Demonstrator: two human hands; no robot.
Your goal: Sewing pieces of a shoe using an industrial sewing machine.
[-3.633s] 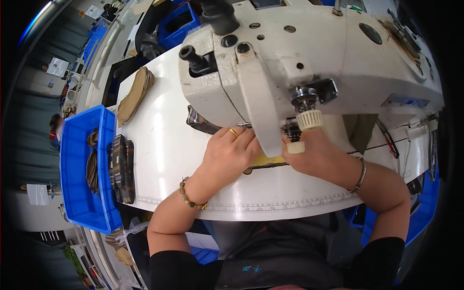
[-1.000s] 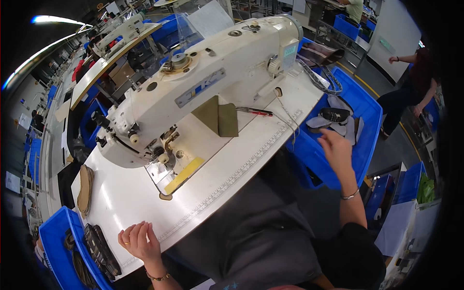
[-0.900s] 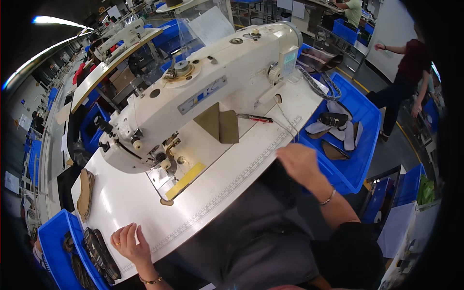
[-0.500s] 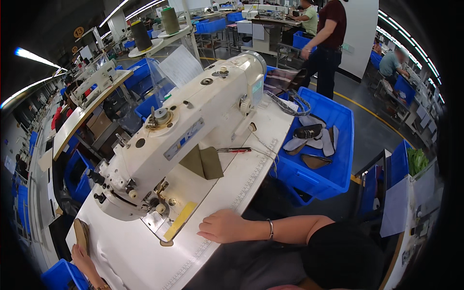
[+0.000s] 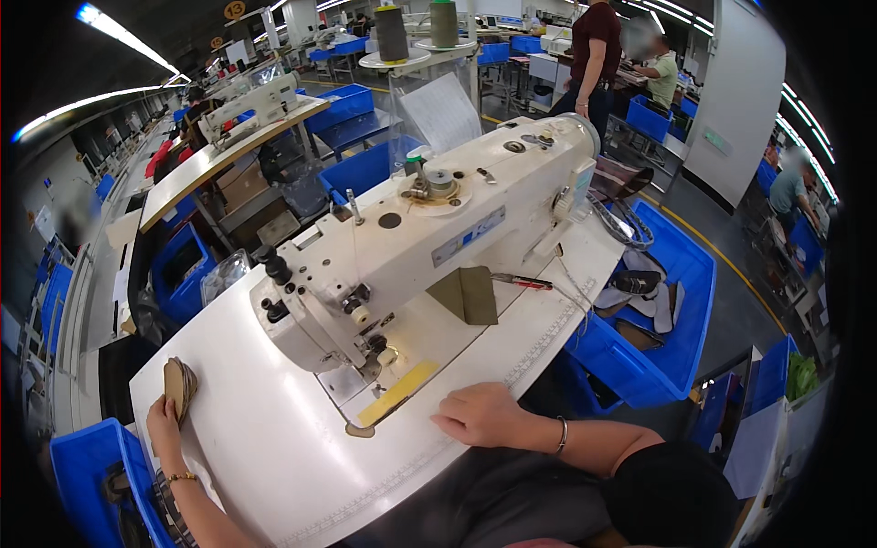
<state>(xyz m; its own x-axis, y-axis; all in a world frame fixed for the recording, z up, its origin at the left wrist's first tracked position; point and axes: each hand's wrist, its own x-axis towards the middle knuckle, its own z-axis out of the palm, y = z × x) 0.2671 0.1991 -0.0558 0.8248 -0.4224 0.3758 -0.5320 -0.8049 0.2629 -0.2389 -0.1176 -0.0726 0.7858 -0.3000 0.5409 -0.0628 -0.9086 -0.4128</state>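
Note:
My left hand [image 5: 165, 422] is closed on a stack of tan shaped pieces [image 5: 182, 382] at the left of the white table. My right hand [image 5: 475, 413] rests on the tabletop with loosely bent fingers and nothing visible in it, beside the yellow guide strip [image 5: 406, 384] at the machine's needle area. The white sewing machine [image 5: 484, 192] stands behind it. Olive fabric [image 5: 470, 297] lies beneath the machine arm, next to red-and-black snips [image 5: 530, 283].
Blue bins flank the table: one with shoe pieces [image 5: 690, 356] on the right, another [image 5: 78, 457] on the left. Thread cones [image 5: 390, 36] stand behind the machine. A co-worker in dark red [image 5: 594, 55] stands beyond; others sit farther back.
My hands have left the needle area. My left hand has moved left and taken hold of the tan stack; my right has come down onto the table. The view has swung up; a co-worker has walked past.

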